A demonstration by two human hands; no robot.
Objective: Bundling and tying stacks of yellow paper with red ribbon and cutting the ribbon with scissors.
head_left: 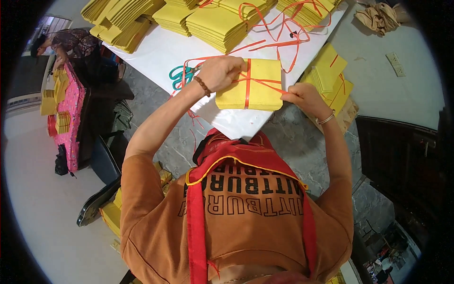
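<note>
A stack of yellow envelope-like paper pieces (266, 100) lies near the corner of a white-covered table (153, 64). Flat orange-red ribbon (247, 90) crosses over its top, one strand running front to back and others sideways. My left hand (221, 73) is closed on the ribbon at the stack's left side, fingers bent down by its edge. At the right edge, my right hand (305, 98) pinches the ribbon and holds it taut. Beside my left wrist are scissors with teal handles (181, 77), partly covered by ribbon.
More yellow stacks (217, 26) line the table's far side, with loose ribbon (286, 42) tangled near them. Tied yellow bundles (326, 78) sit beyond the right edge. Another person (78, 47) bends over a pink-covered table (71, 109) at left, near a black chair (104, 161).
</note>
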